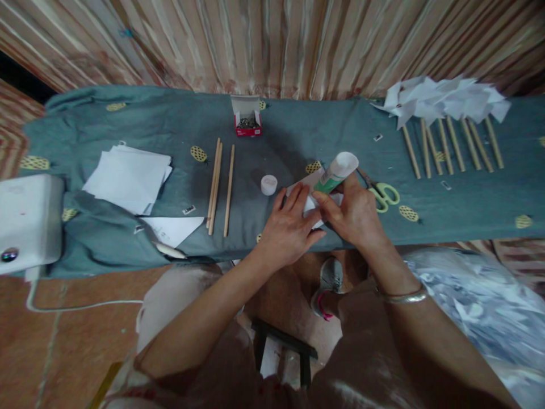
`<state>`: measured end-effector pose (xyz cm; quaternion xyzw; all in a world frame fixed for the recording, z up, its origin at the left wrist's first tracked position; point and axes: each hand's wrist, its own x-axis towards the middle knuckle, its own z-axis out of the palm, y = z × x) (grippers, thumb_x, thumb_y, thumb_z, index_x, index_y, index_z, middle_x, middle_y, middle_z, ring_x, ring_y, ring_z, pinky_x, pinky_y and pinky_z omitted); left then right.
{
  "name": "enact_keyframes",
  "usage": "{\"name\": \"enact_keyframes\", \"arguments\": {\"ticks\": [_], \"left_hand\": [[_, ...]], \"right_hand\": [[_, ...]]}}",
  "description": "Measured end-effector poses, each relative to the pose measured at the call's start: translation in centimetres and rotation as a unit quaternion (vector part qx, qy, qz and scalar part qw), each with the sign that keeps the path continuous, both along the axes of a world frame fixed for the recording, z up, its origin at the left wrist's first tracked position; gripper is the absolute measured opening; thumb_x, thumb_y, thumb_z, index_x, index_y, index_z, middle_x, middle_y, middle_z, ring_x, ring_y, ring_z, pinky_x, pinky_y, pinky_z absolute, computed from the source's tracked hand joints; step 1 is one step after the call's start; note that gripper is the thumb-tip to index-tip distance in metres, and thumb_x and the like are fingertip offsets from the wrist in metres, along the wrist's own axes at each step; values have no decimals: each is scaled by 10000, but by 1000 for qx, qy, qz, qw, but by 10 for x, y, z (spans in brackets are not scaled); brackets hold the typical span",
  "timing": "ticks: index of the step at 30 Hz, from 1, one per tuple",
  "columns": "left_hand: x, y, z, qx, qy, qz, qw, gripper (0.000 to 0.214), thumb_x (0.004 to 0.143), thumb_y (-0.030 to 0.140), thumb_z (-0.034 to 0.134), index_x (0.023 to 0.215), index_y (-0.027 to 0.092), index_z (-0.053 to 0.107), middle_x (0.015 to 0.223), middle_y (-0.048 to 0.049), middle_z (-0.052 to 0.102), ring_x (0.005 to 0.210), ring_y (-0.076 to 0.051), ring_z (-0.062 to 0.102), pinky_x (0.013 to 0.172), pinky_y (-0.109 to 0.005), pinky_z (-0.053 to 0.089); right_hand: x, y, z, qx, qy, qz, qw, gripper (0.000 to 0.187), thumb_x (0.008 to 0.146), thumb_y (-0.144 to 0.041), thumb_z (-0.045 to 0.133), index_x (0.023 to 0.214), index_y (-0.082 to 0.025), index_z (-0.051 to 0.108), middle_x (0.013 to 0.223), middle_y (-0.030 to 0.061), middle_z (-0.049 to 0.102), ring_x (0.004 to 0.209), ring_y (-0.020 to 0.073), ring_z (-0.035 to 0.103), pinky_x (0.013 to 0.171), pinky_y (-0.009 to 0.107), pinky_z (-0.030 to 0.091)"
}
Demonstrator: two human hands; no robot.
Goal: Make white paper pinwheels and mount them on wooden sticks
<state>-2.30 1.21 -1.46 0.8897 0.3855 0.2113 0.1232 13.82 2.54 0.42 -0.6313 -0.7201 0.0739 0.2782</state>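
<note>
My right hand is closed around a large glue stick, white with a green label, tilted with its lower end down at a piece of white paper. My left hand lies on that paper with fingers stretched out, holding it against the cloth. Much of the paper is hidden beneath both hands. A round white cap rests to the left of the paper. Just right of my right hand lie scissors with light green handles, their blades partly hidden.
Wooden sticks lie left of the cap. Behind them stands an open red box of small metal pieces. Farther left are stacked white paper sheets, a cut triangle and a white device. Paper pinwheels on sticks lie at right.
</note>
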Motion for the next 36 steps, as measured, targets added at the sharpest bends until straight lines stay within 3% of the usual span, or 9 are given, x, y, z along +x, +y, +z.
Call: {"name": "enact_keyframes", "arguments": {"ticks": [11, 36], "left_hand": [[-1, 1, 1, 1, 7, -3, 1000, 374, 854, 435, 607, 1097, 155, 652, 1442, -212, 442, 1383, -368, 342, 1104, -593, 276], [0, 1, 1, -13, 3, -3, 1000, 418, 841, 415, 629, 1190, 184, 624, 1452, -205, 437, 1388, -376, 329, 1099, -605, 266]], "right_hand": [[4, -5, -1, 1, 0, 15, 1000, 539, 868, -624, 463, 1113, -150, 537, 890, 140, 711, 810, 294, 680, 694, 398, 532], [6, 2, 1, -8, 16, -7, 1000, 374, 856, -505, 543, 1015, -166, 551, 827, 102, 671, 779, 276, 649, 710, 388, 498]]}}
